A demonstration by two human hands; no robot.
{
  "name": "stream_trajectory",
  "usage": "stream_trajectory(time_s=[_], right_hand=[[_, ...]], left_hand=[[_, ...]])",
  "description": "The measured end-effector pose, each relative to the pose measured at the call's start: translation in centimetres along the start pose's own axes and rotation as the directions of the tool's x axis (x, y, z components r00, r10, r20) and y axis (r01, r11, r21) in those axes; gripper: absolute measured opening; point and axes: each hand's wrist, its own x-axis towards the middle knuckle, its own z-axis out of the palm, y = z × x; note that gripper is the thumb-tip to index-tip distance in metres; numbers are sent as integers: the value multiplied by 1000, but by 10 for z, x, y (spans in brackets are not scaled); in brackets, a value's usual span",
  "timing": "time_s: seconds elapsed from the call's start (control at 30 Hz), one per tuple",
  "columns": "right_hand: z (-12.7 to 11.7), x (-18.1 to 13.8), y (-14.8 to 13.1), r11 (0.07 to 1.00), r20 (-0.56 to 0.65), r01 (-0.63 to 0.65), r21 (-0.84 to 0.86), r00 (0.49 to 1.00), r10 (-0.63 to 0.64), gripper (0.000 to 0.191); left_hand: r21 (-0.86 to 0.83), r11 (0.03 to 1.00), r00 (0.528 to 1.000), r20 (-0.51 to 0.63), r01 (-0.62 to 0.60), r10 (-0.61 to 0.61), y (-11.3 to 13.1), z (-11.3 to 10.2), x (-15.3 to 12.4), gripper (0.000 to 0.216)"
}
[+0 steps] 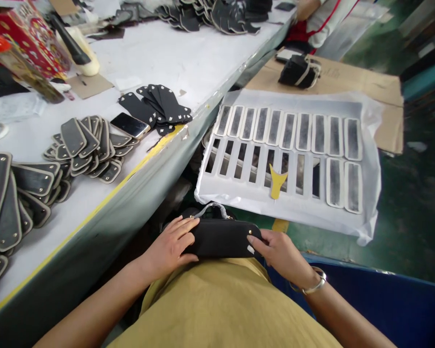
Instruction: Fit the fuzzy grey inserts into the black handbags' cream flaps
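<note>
A black leather piece [223, 238] is held at the lower centre of the frame, just above the lap, with its long side lying across. Its left end is gripped by the left hand [172, 246], the fingers laid over the top face and the thumb against the lower edge. Its right end is pinched by the right hand [281, 253], with the fingertips bent onto the corner. A silver bangle [316, 286] is worn on the right wrist. A yellow garment [221, 304] is seen under both forearms. Just behind the piece, a pale curved handle [212, 208] is partly hidden; it cannot be told what it belongs to. Further up, at the centre right, a white slotted board [246, 193] is placed, with grey white-edged strips [304, 131] set in its upper row, and a yellow forked tool [276, 181] is laid on it. At the left, a long white worktable [188, 53] is seen, on which stacks of black edged pieces [87, 145], a fan of riveted black strips [159, 104] and a phone [130, 125] are lying. At the upper right, a tied black bundle [299, 71] rests on cardboard [348, 77].
</note>
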Motion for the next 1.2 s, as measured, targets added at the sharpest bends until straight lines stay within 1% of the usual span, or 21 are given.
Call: stream_trajectory(time_s=[0.23,0.4,0.57,0.7,0.77,0.83,0.87,0.9,0.93,1.03,1.13,1.2], right_hand=[[0,0,2,999,-3,38,-7,999,-38,39],[-2,-1,-1,999,-22,31,-6,999,-31,37],[-1,-1,1,998,-18,9,59,1000,-8,37],[-4,-12,-11,981,27,-12,194,1000,7,36],[-7,-21,-22,966,65,34,257,996,-53,38],[-9,-28,-30,956,91,128,265,983,-156,39],[-10,-29,-31,952,93,161,260,977,-191,39],[-11,-29,-31,951,86,167,259,977,-195,40],[-11,-27,-28,953,70,146,265,983,-170,40],[-8,-16,-11,962,39,24,270,999,-35,38],[-1,-6,8,987,6,-24,158,1000,23,39],[4,-3,16,998,-54,-29,64,998,32,42]], left_hand=[[-75,992,994,37,105,-103,7,-4,1,25],[-53,987,988,8,154,-154,17,-8,6,22],[-83,986,990,5,143,-143,15,-8,8,24],[-101,989,994,-9,106,-107,6,-3,4,28],[-99,993,997,-22,72,-74,2,1,2,30],[-102,994,998,-39,47,-51,-1,3,1,30],[-107,993,998,-49,42,-48,-1,4,0,29],[-112,993,997,-59,40,-47,-2,4,0,29],[-118,992,996,-69,40,-49,-2,4,0,28],[-131,990,996,-71,53,-62,-1,3,1,29],[-138,987,994,-55,86,-95,1,0,4,28],[-143,984,992,-47,110,-118,3,-2,6,30]])
